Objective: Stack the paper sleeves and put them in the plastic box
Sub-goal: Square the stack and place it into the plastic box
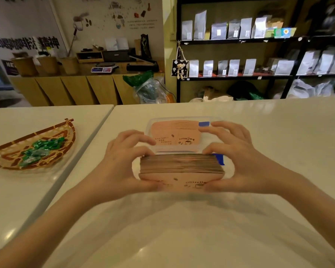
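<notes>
A thick stack of salmon-pink paper sleeves (180, 169) with a coffee print is held just above the white table, at the near edge of the plastic box. My left hand (122, 161) grips its left end and my right hand (238, 159) grips its right end, thumbs at the front. A blue strip shows at the stack's right end. Just behind stands the clear plastic box (149, 124), which holds more pink sleeves (174, 134) and a blue tab at its right.
A woven bamboo tray (6, 153) with green-wrapped candies lies on the neighbouring table at the left, across a seam. White table surface (182, 229) stretches in front of and to the right of the box. Shelves of bags stand far behind.
</notes>
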Tool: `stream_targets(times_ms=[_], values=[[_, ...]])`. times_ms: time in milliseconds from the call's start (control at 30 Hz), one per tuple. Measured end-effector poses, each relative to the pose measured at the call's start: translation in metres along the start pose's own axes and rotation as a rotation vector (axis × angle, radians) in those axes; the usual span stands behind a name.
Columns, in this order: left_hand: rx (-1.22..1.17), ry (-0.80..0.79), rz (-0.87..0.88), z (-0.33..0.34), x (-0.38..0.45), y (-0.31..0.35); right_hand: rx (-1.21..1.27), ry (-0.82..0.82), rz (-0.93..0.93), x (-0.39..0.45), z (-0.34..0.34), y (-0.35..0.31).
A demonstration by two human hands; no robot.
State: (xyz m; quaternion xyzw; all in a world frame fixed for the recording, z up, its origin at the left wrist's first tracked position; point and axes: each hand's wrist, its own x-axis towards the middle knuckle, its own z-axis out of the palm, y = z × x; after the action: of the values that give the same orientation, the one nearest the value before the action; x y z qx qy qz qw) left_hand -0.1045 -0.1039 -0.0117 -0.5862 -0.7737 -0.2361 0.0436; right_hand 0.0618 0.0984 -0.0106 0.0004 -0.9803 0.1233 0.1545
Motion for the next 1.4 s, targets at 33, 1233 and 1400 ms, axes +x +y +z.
stream_targets(times_ms=[33,1233,1400], values=[[0.021,0.008,0.017,-0.011,0.008,0.003,-0.005,0.017,-0.007,0.006,-0.011,0.000],[0.393,-0.584,-0.253,0.001,0.130,-0.044,-0.179,-0.268,0.255,0.095,0.006,0.065],[0.411,-0.569,-0.258,-0.003,0.129,-0.043,-0.173,-0.272,0.274,0.095,0.006,0.066]])
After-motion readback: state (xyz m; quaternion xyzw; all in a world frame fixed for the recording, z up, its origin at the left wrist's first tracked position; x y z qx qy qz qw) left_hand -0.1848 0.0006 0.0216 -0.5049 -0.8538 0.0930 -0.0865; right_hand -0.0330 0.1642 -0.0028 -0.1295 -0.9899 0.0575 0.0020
